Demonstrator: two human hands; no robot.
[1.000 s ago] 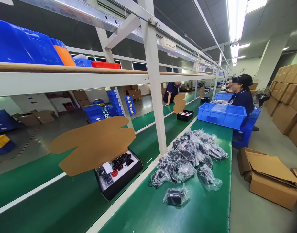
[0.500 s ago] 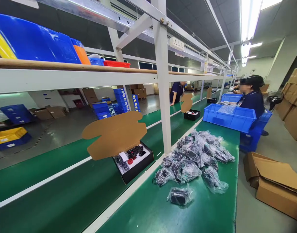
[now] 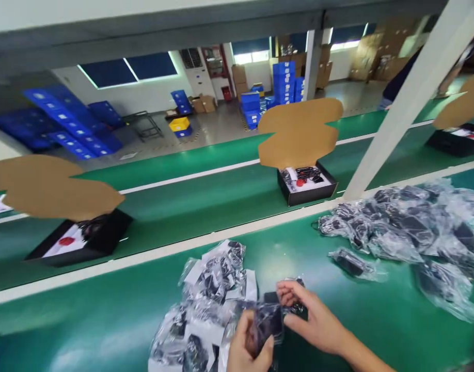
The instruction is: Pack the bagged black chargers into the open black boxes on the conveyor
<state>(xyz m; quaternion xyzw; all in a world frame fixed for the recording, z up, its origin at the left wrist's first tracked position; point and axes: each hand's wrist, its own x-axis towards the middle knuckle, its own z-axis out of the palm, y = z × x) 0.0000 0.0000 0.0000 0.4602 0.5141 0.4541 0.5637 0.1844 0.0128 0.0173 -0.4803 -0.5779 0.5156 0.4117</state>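
Note:
My left hand [image 3: 249, 347] is closed on a flat black block in a clear plastic bag [image 3: 270, 321], at the bottom centre. Just right of it, my right hand [image 3: 316, 321] has its fingers curled, with a second dark item in clear plastic [image 3: 298, 306] between fingers and thumb; the hand partly hides this item. A pile of clear bags with dark parts and white paper [image 3: 206, 315] lies left of and under my left hand. To the right, a single bagged black block [image 3: 351, 262] lies apart from a larger heap of bagged black items [image 3: 411, 222].
Beyond a white rail [image 3: 167, 250] runs a green conveyor belt [image 3: 190, 206]. Open black boxes with brown lids stand on it: a left box [image 3: 101, 243], a middle box [image 3: 310, 195] and a right box [image 3: 449, 142]. A slanted white post [image 3: 395, 113] rises behind the heap.
The view has swung left and down. Both my hands are now in view with bagged items, along with the left pile. The blue crate and cardboard boxes at right have left the view.

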